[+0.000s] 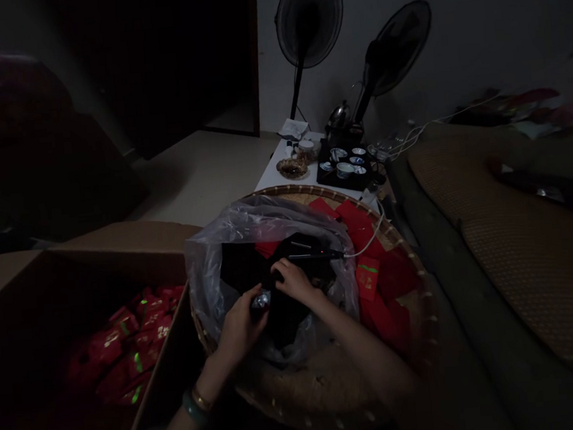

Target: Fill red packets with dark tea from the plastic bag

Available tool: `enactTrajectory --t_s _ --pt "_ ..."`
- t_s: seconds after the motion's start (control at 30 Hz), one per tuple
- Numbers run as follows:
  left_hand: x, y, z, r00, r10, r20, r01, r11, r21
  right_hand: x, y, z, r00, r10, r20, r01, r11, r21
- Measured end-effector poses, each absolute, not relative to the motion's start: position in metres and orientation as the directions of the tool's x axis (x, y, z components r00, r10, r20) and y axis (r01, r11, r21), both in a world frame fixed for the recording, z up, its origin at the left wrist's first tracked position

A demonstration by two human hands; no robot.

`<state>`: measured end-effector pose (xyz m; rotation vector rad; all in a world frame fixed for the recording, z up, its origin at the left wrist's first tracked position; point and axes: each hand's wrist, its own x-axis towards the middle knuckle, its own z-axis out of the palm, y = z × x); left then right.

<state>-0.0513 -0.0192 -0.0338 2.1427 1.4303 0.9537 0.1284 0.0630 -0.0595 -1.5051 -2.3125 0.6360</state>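
Black material (287, 325) fills the mouth of a clear plastic bag (215, 261), directly under both hands. The left hand (239, 327) is curled closed around a small silver object (261, 302), which pokes out past the fingers toward the right hand; it is too small and shiny to identify, and its long axis cannot be made out. A green bangle (193, 408) and a thin gold bracelet (201, 399) sit on that wrist. The right hand (295, 281) is just beside the silver object and nearer to the far side of the bag, its fingers loosely curved on the black material. Whether it grips anything cannot be told.

Just ahead of the right hand, a thin black rod (315, 256) lies roughly crosswise, running away to the right and joining a white cable (368, 234). The bag rests in a round woven bamboo tray (327, 399), with red envelopes (368, 278) spread inside the tray to the right of the hands. To the left of the left hand stands an open cardboard box (117, 233) holding red packets (122, 343) with green and gold markings. Well beyond the hands are a black tea tray with small cups (345, 169) and two standing fans (309, 19).
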Motion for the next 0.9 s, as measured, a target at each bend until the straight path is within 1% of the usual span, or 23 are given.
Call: enactTrajectory --t_s 0.07,0.2,0.27,0.33,0.4,0.43,0.5,0.53,0.57,0.63,0.7,0.8,0.9 --pt "-0.051 -0.019 -0.034 0.246 0.911 0.331 0.650 -0.409 0.641 0.131 0.060 -0.061 -0.378 0.925 0.028 0.762 0.329 -0.557" --pt "-0.050 -0.019 -0.035 0.231 0.909 0.348 0.653 -0.410 0.637 0.131 0.057 -0.063 -0.404 0.915 0.003 0.761 0.338 -0.553" --pt "-0.050 -0.019 -0.035 0.234 0.910 0.343 0.656 -0.408 0.635 0.129 0.058 -0.065 -0.393 0.920 -0.003 0.732 0.311 -0.606" --pt "-0.050 -0.019 -0.035 0.243 0.908 0.341 0.655 -0.413 0.633 0.129 0.060 -0.067 -0.333 0.943 0.016 0.676 0.250 -0.693" --pt "-0.050 -0.019 -0.035 0.247 0.908 0.339 0.657 -0.414 0.630 0.130 0.059 -0.068 -0.252 0.968 0.016 0.586 0.166 -0.794" --pt "-0.050 -0.019 -0.034 0.246 0.909 0.338 0.660 -0.412 0.629 0.131 0.058 -0.067 -0.210 0.978 -0.011 0.518 0.102 -0.849" --pt "-0.049 -0.019 -0.034 0.243 0.908 0.341 0.663 -0.412 0.625 0.135 0.054 -0.065 -0.147 0.981 -0.129 0.293 -0.081 -0.953" --pt "-0.049 -0.019 -0.034 0.245 0.907 0.344 0.663 -0.415 0.623 0.137 0.050 -0.063 -0.140 0.968 -0.208 0.140 -0.189 -0.972" --pt "-0.049 -0.019 -0.034 0.245 0.905 0.348 0.661 -0.418 0.623 0.138 0.046 -0.061 -0.152 0.948 -0.281 -0.024 -0.288 -0.957" --pt "-0.048 -0.019 -0.035 0.243 0.904 0.352 0.657 -0.421 0.626 0.141 0.038 -0.055 -0.208 0.900 -0.383 -0.313 -0.432 -0.846" --pt "-0.048 -0.019 -0.036 0.241 0.906 0.347 0.657 -0.416 0.629 0.143 0.031 -0.047 -0.268 0.853 -0.448 -0.489 -0.521 -0.699" --pt "-0.048 -0.019 -0.039 0.233 0.909 0.347 0.665 -0.409 0.625 0.144 0.024 -0.035 -0.342 0.795 -0.501 -0.620 -0.591 -0.516" --pt "-0.048 -0.019 -0.040 0.233 0.905 0.355 0.669 -0.414 0.617 0.144 0.021 -0.024 -0.389 0.775 -0.498 -0.678 -0.607 -0.415"
